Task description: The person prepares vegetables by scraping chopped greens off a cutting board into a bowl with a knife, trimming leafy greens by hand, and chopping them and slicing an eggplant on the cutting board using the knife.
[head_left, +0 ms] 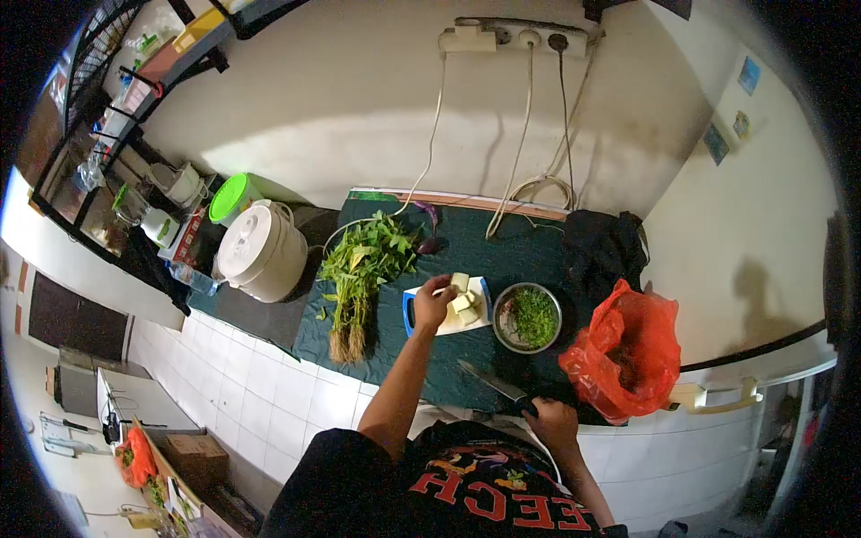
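My left hand (pixel 432 305) reaches over a white cutting board (pixel 475 323) with a blue handle, its fingers bent at the pale cut blocks (pixel 466 303); whether they grip one is hard to tell. Near the table's front edge, my right hand (pixel 553 423) is wrapped round the dark handle of a knife (pixel 495 383), whose blade points left and away from me. Just right of the board stands a metal bowl (pixel 558 323) of chopped greens (pixel 534 318). Leafy greens with roots (pixel 359 278) lie left of the board.
A red plastic bag (pixel 628 350) sits open at the table's right, with a black bag (pixel 605 251) behind it. A purple vegetable (pixel 430 244) lies at the back. Further left are a white rice cooker (pixel 260 251) and a green-lidded tub (pixel 230 197). Cords hang from the wall sockets (pixel 520 39).
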Motion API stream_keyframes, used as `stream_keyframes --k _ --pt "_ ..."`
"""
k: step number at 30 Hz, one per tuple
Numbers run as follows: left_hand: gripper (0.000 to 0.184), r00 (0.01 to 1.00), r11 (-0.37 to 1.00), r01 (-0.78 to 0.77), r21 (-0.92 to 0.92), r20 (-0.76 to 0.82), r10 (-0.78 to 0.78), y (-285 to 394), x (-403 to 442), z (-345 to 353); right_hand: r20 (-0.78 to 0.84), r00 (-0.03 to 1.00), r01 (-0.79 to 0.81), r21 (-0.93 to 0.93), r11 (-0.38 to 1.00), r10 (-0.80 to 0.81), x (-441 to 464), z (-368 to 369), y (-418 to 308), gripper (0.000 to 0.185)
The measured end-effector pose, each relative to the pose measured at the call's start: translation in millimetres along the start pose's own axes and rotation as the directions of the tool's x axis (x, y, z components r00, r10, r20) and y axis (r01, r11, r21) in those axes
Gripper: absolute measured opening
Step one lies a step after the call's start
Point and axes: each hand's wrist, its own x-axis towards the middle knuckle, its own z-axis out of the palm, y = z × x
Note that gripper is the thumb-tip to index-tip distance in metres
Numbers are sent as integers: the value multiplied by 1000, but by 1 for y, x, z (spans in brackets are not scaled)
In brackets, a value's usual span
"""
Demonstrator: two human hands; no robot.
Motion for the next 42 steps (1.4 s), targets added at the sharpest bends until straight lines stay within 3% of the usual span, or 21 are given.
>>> stream_keyframes --k 1,3,4,6,8,10,13,16,18,22,24,26,28,30,31,32,33,34,38,41,42 --pt "36 1000 1000 2 -7 -4 -2 1 1 -1 -17 1000 -13 1 1000 13 -2 -1 0 27" --pt "40 997 856 70 513 -48 -53 1 1 -7 -31 999 -25 -1 1000 25 -6 -4 -3 27" --pt "40 997 859 72 506 -51 -53 -26 1 -17 -37 998 -55 6 998 55 -7 -7 -6 28" --pt "46 938 515 -259 817 84 337 -101 8 -34 -4 993 -120 -8 993 120 -4 -17 -12 30" --pt "50 967 571 -144 808 -7 254 -70 -18 -27 -65 988 -144 -32 989 142 -10 -7 -9 33" --pt "54 983 614 -8 789 -107 149 -57 -31 -25 38 977 -211 -4 977 211 -11 -5 -9 35" --pt "63 984 580 -68 812 -41 173 -64 -30 -26 23 981 -191 -13 981 191 -18 0 -8 34" --pt "65 983 694 -176 699 83 166 -65 -17 -26 111 959 -262 -16 965 262 -18 2 -10 35" --pt "60 993 735 -74 674 120 -11 -62 -14 -21 80 964 -252 -14 968 252 -18 1 -13 35" --pt "46 1000 861 -1 508 -16 11 -47 13 -8 89 924 -374 17 927 371 -17 -5 -21 33" --pt "42 997 892 -49 450 -27 68 -43 35 -6 -14 929 -369 64 927 371 -25 7 -13 34" --pt "42 928 836 -272 476 -99 359 -47 60 -3 -11 926 -377 37 926 378 -24 -5 -22 34" --pt "43 916 813 -303 497 -83 392 -9 45 0 -6 926 -377 8 926 377 -24 -8 -24 34" --pt "44 872 592 -471 654 247 422 2 31 3 -33 918 -392 76 917 395 -26 -2 -18 35" --pt "47 951 838 -237 491 294 97 -2 19 6 4 907 -419 92 903 421 -24 -8 -21 37" --pt "48 762 819 -382 429 647 16 -40 31 6 10 909 -415 87 906 416 -26 -6 -19 37" --pt "45 642 485 -715 503 747 172 -53 21 5 4 904 -428 19 903 428 -27 -2 -16 38" --pt "42 463 41 -883 468 854 239 -58 11 2 -4 897 -441 -49 896 441 -27 -1 -15 39" --pt "36 449 97 -893 439 855 260 -55 20 -8 -7 912 -410 -40 911 410 -23 -15 -19 39" --pt "38 533 242 -846 475 763 365 -70 50 -20 49 899 -437 5 900 436 -23 -15 -16 41" --pt "38 558 186 -830 526 765 323 -67 59 -26 37 899 -436 4 900 436 -25 -13 -14 41"
